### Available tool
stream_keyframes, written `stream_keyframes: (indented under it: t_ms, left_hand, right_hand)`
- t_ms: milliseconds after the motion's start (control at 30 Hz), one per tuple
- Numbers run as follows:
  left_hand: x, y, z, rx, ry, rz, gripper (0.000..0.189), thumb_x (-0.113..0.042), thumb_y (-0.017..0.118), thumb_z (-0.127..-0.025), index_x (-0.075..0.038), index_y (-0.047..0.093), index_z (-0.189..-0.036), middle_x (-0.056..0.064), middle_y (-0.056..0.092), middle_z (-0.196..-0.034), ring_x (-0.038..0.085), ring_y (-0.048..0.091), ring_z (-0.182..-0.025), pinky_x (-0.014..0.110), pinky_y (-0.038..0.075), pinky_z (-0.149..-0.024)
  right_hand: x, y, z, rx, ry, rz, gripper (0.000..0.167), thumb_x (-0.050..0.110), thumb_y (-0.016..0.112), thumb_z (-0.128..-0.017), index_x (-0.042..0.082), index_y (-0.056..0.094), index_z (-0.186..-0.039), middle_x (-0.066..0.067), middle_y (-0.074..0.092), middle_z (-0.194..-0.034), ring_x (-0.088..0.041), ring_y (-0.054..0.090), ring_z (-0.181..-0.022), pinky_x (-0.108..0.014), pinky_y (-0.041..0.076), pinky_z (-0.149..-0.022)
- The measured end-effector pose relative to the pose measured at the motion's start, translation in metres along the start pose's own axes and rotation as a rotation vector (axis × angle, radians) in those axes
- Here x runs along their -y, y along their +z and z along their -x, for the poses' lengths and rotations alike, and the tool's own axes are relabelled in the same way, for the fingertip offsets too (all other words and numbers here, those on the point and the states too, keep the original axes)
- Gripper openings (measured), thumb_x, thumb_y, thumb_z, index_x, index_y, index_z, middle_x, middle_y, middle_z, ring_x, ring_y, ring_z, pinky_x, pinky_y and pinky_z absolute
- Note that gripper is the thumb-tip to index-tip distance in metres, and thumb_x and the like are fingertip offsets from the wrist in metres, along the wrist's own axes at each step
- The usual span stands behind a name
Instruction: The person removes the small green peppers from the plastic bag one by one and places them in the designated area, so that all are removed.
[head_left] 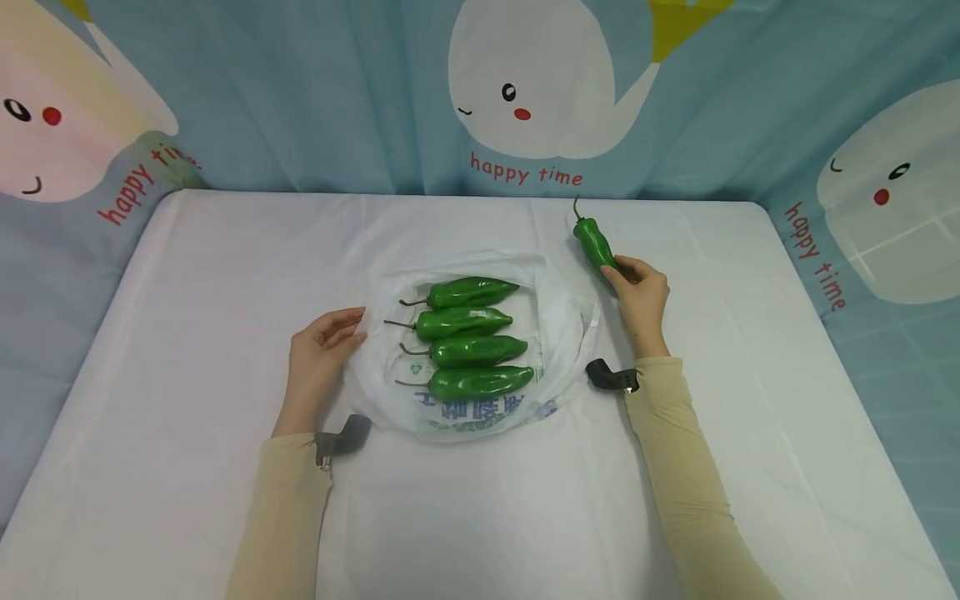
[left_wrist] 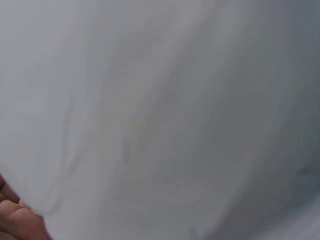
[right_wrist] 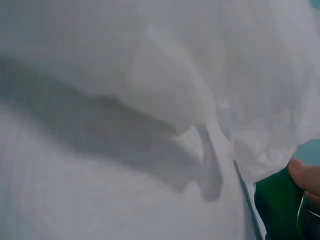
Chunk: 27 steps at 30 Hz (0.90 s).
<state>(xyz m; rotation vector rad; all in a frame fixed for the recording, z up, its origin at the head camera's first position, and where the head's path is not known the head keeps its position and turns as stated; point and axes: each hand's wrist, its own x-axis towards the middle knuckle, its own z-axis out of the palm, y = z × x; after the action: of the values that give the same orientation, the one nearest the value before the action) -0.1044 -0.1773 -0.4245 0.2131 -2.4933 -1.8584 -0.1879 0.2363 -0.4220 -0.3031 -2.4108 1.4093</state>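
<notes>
My right hand point(head_left: 641, 296) grips the lower end of a long green pepper point(head_left: 594, 242) between thumb and fingers, right of the bag, its curved stem pointing to the table's far edge. In the right wrist view the green pepper point(right_wrist: 277, 207) shows at the lower right, partly behind white plastic. My left hand point(head_left: 318, 358) is at the left side of a white plastic bag point(head_left: 558, 333), fingertips right at its edge, thumb and forefinger apart. Several green peppers point(head_left: 476, 352) lie side by side in the bag, stems to the left. White plastic point(left_wrist: 160, 110) fills most of the left wrist view.
A white cloth point(head_left: 480, 517) covers the table. Behind and beside it hang blue curtains point(head_left: 315, 100) with whale prints. Dark wrist cameras point(head_left: 611, 377) are strapped over both beige sleeves point(head_left: 686, 475). Blue print shows on the bag's near side.
</notes>
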Motion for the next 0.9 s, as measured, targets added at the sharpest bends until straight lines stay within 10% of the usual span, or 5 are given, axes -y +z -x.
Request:
stream_keyframes:
  t_ms: [900]
  left_hand:
    - [0.000,0.002,-0.001,0.003,-0.052,0.020,0.035,-0.005,0.064,-0.090,-0.003,0.060,-0.125,0.014,0.059,-0.124,0.003,0.060,-0.100,0.011,0.046,-0.084]
  right_hand:
    - [-0.005,-0.013,-0.001,0.220,-0.033,0.095,0.043,0.014,0.072,-0.084,-0.004,0.060,-0.122,-0.021,0.061,-0.119,-0.032,0.060,-0.107,-0.032,0.051,-0.089]
